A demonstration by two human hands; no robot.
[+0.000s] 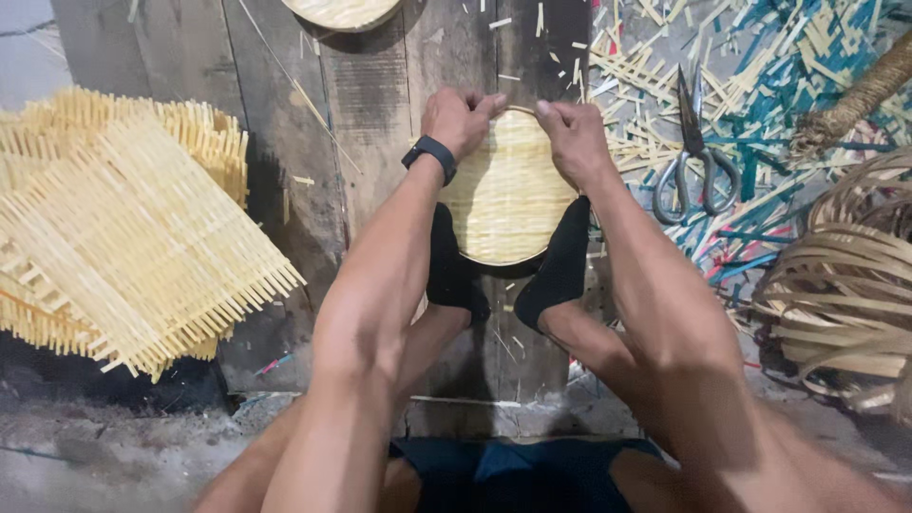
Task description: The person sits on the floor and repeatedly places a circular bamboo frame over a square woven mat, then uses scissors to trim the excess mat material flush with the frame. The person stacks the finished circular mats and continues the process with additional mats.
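head view, woven tray (506, 195), rim between fingers (549, 112)

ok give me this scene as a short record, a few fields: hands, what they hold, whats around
left hand: left hand pinching the far rim of the round woven tray
right hand: right hand gripping the same rim, close beside the left
feet: black socks braced against the tray's near edge
surface: dark wooden board
left side: stack of square woven mats
right side: scissors on loose bamboo strips; coiled bamboo hoops
wrist: black band on left wrist
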